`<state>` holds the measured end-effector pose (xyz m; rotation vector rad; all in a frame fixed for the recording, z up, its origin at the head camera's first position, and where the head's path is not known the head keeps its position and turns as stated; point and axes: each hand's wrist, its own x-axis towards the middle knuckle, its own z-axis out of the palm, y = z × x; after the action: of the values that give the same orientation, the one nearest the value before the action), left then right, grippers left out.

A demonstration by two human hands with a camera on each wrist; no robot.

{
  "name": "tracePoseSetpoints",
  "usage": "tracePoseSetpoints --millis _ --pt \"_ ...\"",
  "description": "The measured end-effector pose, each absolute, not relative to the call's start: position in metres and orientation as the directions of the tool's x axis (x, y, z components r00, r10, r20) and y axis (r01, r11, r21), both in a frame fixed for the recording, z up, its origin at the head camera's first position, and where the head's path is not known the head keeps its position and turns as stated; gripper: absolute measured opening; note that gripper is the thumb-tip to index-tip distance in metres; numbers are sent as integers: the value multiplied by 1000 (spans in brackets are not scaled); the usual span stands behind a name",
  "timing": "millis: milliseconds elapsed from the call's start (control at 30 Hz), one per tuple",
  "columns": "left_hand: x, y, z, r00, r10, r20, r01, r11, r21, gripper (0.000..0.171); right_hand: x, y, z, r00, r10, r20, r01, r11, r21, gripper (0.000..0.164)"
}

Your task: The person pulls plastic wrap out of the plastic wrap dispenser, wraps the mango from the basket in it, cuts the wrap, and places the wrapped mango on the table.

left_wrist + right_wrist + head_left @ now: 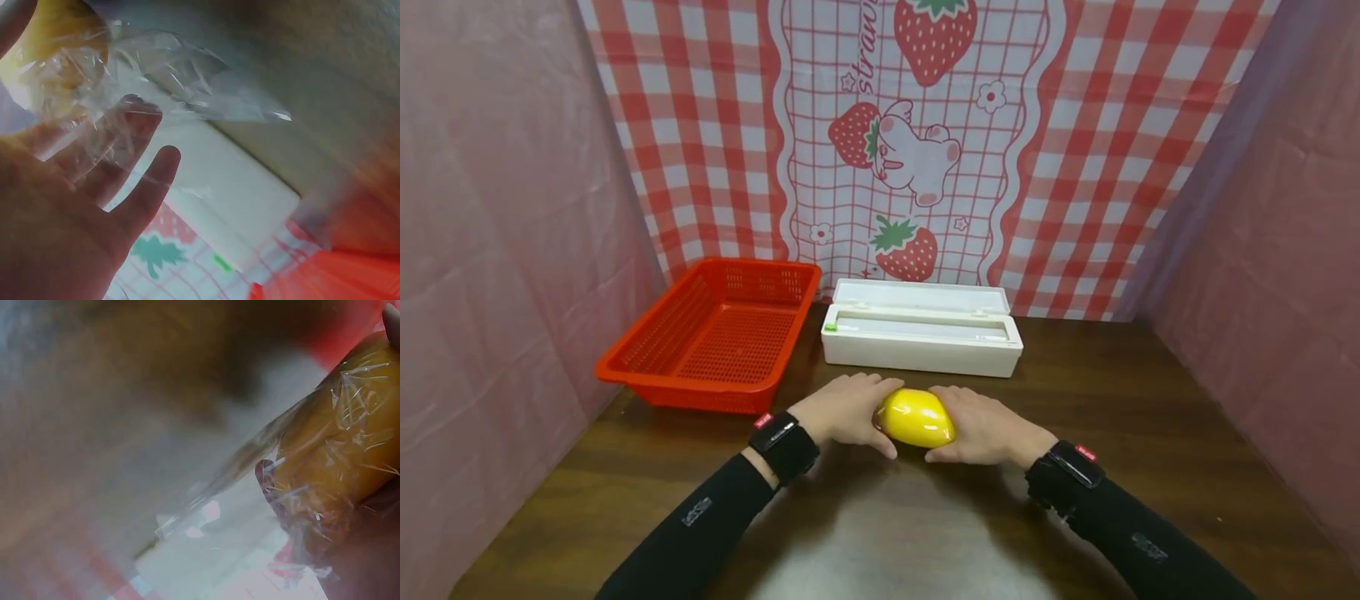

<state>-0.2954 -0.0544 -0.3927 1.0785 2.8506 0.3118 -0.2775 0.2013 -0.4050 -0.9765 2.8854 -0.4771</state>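
A glossy yellow fruit (916,418) with a brownish end is held between both hands above the table; its exact kind is unclear. Crinkled clear cling film (181,81) covers it and trails off in the left wrist view. My left hand (850,412) holds the fruit's left end, thumb below and fingers above, with film lying across the fingers. My right hand (981,427) grips the right end. In the right wrist view, wrapped film clings to the fruit (369,437), and much of that hand is hidden.
Behind the hands lies a long white cling film dispenser (921,354) with its lid raised and a green piece at its left end. A red plastic basket (760,392) stands at the back left. A checked strawberry curtain (707,125) hangs behind the brown table (1150,450).
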Motion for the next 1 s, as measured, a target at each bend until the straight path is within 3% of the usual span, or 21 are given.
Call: tracePoseSetpoints --millis 167,367,600,733,933,1000 --pt "-299 -74 -382 -779 618 103 595 680 428 94 -279 205 -391 -793 -600 107 -599 736 -317 88" --pt "-296 -84 -373 -846 455 276 523 615 590 83 -277 209 -375 -784 -597 168 -610 694 -383 81" --pt "-295 -80 -372 -848 158 506 530 274 802 55 -278 209 -359 -787 -578 218 -608 662 -439 79" --pt "-292 -77 -372 -884 75 461 467 105 878 67 -275 208 -352 -815 -530 232 -567 649 -508 75" --pt "-288 -65 -379 -919 130 372 357 -123 926 121 -272 205 -346 -826 -496 268 -555 632 -541 79" --pt "-286 -59 -381 -927 168 335 302 -195 933 131 -271 203 -345 -825 -491 280 -557 622 -551 79"
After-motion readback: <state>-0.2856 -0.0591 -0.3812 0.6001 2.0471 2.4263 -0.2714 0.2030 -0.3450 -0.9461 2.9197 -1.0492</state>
